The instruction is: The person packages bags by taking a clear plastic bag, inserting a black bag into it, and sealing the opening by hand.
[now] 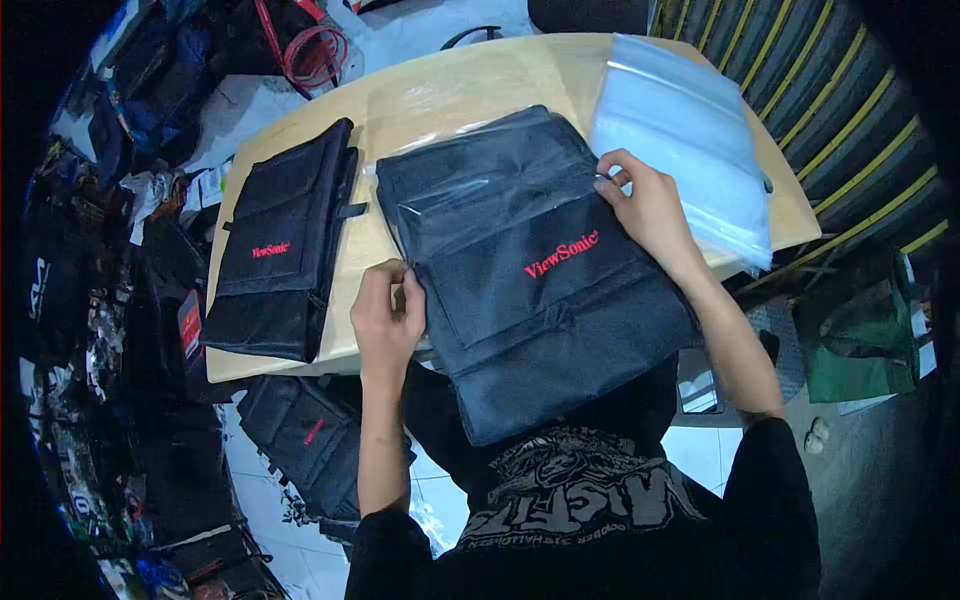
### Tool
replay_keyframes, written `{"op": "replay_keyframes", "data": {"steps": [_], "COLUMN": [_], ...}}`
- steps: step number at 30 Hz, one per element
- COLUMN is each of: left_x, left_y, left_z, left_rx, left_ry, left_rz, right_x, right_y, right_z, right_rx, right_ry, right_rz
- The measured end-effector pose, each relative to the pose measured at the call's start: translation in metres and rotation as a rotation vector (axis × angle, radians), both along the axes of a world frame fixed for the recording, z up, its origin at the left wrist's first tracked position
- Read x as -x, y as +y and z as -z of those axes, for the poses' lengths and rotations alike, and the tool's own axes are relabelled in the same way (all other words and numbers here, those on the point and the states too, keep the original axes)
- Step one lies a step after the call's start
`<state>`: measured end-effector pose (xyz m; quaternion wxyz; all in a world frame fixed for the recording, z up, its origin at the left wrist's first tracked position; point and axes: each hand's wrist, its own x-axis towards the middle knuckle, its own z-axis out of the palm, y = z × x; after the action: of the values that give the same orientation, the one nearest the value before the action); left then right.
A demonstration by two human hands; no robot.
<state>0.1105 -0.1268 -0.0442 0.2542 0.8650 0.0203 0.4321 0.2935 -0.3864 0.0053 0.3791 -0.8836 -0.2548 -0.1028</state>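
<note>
A black fabric bag (520, 310) with red ViewSonic lettering lies in front of me, its lower end hanging past the table's near edge. Clear plastic bag film (440, 205) covers at least its upper part and stretches beyond its far end. At the bag's left side, my left hand (390, 308) pinches the plastic's edge between thumb and fingers. My right hand (645, 205) pinches the same plastic at the right side. A second black ViewSonic bag (275, 250) lies to the left on the wooden table (480, 85).
Clear plastic bags (680, 140) lie in a stack at the table's right. Another black ViewSonic bag (305, 430) is on the floor at lower left. Dark goods crowd the left side; a ribbed black-and-yellow surface (830, 110) and a green bag (860, 330) are at right.
</note>
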Motion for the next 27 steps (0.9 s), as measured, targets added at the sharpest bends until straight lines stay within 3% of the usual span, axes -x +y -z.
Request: {"op": "replay_keyframes", "data": {"steps": [4, 7, 14, 17, 19, 21, 25, 27], "left_x": [0.009, 0.012, 0.019, 0.024, 0.024, 0.022, 0.020, 0.020], "left_y": [0.000, 0.000, 0.011, 0.007, 0.002, -0.007, -0.012, -0.011], "left_z": [-0.003, -0.002, -0.007, -0.005, 0.001, 0.002, 0.004, 0.007], "left_rx": [-0.012, 0.166, -0.023, 0.030, 0.097, 0.072, 0.062, 0.040], "left_ry": [0.053, 0.070, 0.179, 0.202, 0.168, 0.166, 0.161, 0.164], "left_rz": [0.050, 0.061, 0.128, 0.062, 0.010, -0.068, -0.060, -0.062], "right_x": [0.000, -0.003, -0.002, -0.005, 0.003, 0.017, 0.036, 0.059], "right_y": [-0.002, -0.005, -0.008, -0.023, -0.037, -0.048, -0.091, -0.105], "right_z": [0.000, 0.010, 0.006, 0.006, 0.002, 0.002, 0.022, 0.029], "right_rx": [0.015, -0.004, -0.025, -0.209, -0.655, -0.812, -0.772, -0.899], "right_ry": [0.060, 0.078, 0.253, 0.443, 0.788, 0.832, 0.820, 0.832], "right_rz": [0.059, 0.088, 0.104, -0.160, -0.435, -0.384, -0.318, -0.225]}}
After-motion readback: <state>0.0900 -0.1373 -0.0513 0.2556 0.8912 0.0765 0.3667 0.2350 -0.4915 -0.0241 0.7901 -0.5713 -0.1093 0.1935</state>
